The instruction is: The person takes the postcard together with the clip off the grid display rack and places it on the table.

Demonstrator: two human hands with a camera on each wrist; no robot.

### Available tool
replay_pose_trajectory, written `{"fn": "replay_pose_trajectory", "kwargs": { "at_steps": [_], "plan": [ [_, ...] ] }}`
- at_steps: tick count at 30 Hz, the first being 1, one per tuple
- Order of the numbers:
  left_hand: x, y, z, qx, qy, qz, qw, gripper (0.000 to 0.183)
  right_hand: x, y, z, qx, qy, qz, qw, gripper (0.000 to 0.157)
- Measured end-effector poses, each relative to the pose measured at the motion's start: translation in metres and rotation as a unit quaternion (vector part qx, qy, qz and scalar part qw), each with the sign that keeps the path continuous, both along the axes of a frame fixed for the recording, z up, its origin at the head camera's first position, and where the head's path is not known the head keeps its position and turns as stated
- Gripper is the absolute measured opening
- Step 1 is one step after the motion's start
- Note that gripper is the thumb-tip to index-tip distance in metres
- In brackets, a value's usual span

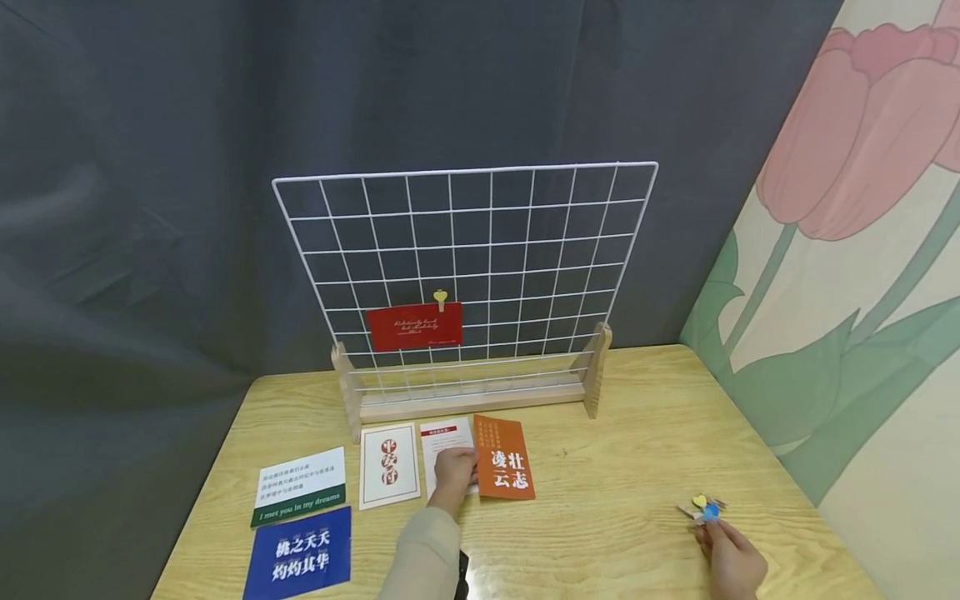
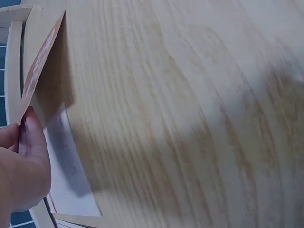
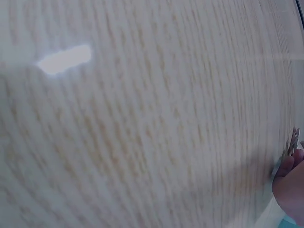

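My left hand (image 1: 455,471) pinches an orange card (image 1: 504,479) with white characters by its left edge. In the left wrist view the card (image 2: 40,66) is tilted up off the table, its shadow under it. Below that hand lies a white card with a red header (image 1: 446,438), partly covered. At the right, my right hand (image 1: 733,560) has its fingertips on a blue heart clip (image 1: 710,512), with a yellow heart clip (image 1: 700,500) and other small clips bunched beside it. Only part of the right hand (image 3: 290,185) appears at the right wrist view's edge.
A white wire grid (image 1: 491,246) in a wooden stand (image 1: 468,403) stands at the table's back. A red card (image 1: 412,329) hangs on it from a yellow heart clip (image 1: 441,297). A red-and-white card (image 1: 389,487), a green-and-white card (image 1: 300,483) and a blue card (image 1: 300,557) lie left.
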State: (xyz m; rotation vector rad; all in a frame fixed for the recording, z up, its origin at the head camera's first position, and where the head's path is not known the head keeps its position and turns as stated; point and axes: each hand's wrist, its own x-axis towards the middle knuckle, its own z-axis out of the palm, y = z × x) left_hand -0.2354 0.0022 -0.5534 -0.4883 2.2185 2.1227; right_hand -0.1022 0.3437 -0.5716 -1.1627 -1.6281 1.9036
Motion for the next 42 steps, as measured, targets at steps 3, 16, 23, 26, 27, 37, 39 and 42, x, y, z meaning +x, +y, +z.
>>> {"fn": "replay_pose_trajectory", "kwargs": {
  "at_steps": [3, 16, 23, 26, 27, 37, 39, 42],
  "plan": [
    [0.000, 0.002, 0.004, -0.004, -0.003, -0.010, 0.9999, 0.014, 0.003, 0.002, 0.000, 0.004, -0.004, -0.004, 1.000, 0.023],
    [-0.003, 0.003, 0.001, -0.001, -0.068, -0.044, 0.9967, 0.019, 0.003, 0.005, 0.001, -0.013, -0.051, -0.026, 0.998, 0.021],
    [-0.001, 0.006, 0.005, -0.005, -0.069, -0.059, 0.9959, 0.025, 0.001, 0.006, 0.002, 0.019, -0.093, -0.019, 0.995, 0.039],
    [0.000, 0.008, 0.007, -0.004, -0.073, -0.060, 0.9955, 0.028, 0.000, 0.006, 0.004, 0.023, -0.103, -0.016, 0.994, 0.040],
    [0.000, 0.009, 0.008, -0.007, -0.073, -0.060, 0.9955, 0.028, 0.000, 0.006, 0.003, 0.025, -0.102, -0.014, 0.994, 0.041],
    [0.000, 0.004, 0.009, 0.005, -0.058, -0.060, 0.9965, 0.030, -0.006, 0.029, -0.036, 0.048, -0.128, 0.002, 0.991, 0.042],
    [0.000, 0.003, 0.009, 0.014, -0.058, -0.062, 0.9963, 0.032, -0.005, 0.034, -0.040, 0.052, -0.144, 0.013, 0.988, 0.042],
    [0.001, 0.000, 0.009, 0.021, -0.057, -0.068, 0.9959, 0.033, -0.002, 0.036, -0.042, 0.059, -0.154, 0.028, 0.986, 0.044]
  ]
}}
